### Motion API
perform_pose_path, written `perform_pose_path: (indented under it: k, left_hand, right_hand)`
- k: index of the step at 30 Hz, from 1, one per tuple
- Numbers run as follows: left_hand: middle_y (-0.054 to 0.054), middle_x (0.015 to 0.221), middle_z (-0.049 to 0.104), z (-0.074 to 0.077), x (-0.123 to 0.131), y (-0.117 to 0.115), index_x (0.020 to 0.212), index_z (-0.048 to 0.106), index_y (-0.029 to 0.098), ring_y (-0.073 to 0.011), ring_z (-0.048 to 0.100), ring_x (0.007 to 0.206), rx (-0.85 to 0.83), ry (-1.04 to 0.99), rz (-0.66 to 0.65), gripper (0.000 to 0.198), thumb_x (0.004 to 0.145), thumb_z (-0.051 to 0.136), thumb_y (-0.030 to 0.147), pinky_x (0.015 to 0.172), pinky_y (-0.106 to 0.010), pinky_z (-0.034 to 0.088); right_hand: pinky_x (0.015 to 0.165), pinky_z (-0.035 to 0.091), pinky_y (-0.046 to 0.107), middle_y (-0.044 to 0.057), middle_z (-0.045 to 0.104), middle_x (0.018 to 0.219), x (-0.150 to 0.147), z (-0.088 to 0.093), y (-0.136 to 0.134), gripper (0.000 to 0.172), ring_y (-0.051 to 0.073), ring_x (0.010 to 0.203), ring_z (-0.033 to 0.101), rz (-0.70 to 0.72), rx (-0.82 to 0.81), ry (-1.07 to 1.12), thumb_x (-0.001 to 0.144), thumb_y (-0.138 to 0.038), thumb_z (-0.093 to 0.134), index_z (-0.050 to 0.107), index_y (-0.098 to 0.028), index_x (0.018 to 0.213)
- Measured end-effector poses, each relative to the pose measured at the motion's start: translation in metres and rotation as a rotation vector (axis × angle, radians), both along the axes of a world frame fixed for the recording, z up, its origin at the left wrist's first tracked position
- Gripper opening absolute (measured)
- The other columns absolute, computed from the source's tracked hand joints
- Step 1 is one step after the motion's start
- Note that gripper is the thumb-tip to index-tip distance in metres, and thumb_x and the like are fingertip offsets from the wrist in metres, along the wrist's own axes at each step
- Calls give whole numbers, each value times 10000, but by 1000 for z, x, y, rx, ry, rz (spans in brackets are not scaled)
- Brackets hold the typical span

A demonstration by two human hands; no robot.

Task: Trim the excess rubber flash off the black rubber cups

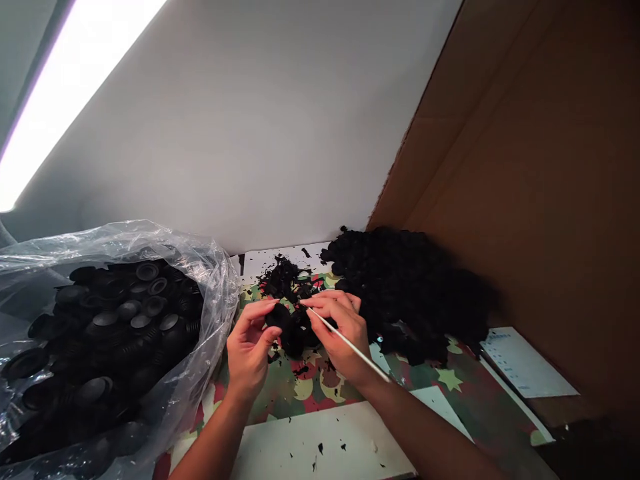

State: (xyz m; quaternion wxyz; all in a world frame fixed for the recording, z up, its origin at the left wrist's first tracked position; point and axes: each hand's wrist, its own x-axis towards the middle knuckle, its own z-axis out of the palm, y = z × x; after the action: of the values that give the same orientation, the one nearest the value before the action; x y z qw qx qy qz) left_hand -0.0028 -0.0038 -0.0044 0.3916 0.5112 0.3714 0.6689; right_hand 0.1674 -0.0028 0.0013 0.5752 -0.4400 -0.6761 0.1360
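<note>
My left hand [247, 350] is closed around the edge of a black rubber piece [281, 320], thumb and fingertips on its rim. In my right hand [345, 333] is a thin white stick [357, 352], slanting from the fingertips back over the wrist. Its tip end is by the fingertips, close to the black piece; whether it touches cannot be made out. Directly beneath and beyond both hands lie dark rubber parts and a small heap of black scraps [285, 277].
On the left, an open clear plastic bag [215, 267] holds many black ribbed rubber parts [143, 320]. A large black pile [415, 293] lies at right, against a cardboard wall [525, 200]. A white paper [530, 363] lies beside it. Scraps dot the pale board [300, 447] in front.
</note>
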Motion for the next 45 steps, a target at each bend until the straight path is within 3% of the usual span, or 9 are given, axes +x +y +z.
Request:
perform_pose_path:
  k: [4,10,21,28,35,39,45]
  left_hand:
    - [-91,1034,724,-5,-4,2,1002,773,225,-252,678,997,-59,-61,-72,314,724,849,350,895,-348,536]
    - [-100,1068,726,-10,-3,2,988,776,228,-275,643,1067,-132,-46,-81,331,700,864,365,978,-390,488]
    - [-89,1010,732,-13,-2,2,981,784,213,-247,623,1067,-88,20,-89,307,723,847,367,983,-351,461]
    - [-84,1000,728,-13,-1,2,963,785,213,-246,636,1053,-89,23,-70,299,716,852,367,974,-350,470]
    - [-74,1011,725,-15,2,2,952,764,211,-231,642,1043,-138,-81,-23,323,675,880,333,936,-326,506]
    - [-66,1030,719,-11,2,1,972,755,216,-211,691,939,-192,-193,-102,361,664,890,348,833,-314,570]
    - [-51,1016,723,-4,3,0,962,773,231,-187,718,902,-233,-245,-154,380,634,911,365,819,-274,582]
  right_hand:
    - [901,440,459,9,796,942,-2,6,-5,167,245,949,670,89,-33,138,913,-212,615,630,-276,759]
    - [889,458,446,-9,801,957,-8,12,-15,155,231,946,662,242,-20,144,881,-153,647,651,-277,788]
    - [900,451,424,-12,797,981,-6,11,-13,130,213,956,667,274,33,39,912,-165,644,663,-259,824]
    - [893,412,407,-20,791,980,-9,7,-12,136,200,961,672,224,123,-71,944,-161,601,649,-253,857]
    - [928,330,436,-8,793,1006,-10,-3,-7,153,218,972,671,-30,230,-121,954,-130,559,644,-249,909]
    - [898,388,438,-12,796,980,-7,4,-8,144,224,955,665,50,154,-1,934,-148,605,628,-263,852]
    - [885,435,425,-21,798,1004,-6,7,-10,153,215,958,672,229,134,44,899,-119,640,633,-267,860]
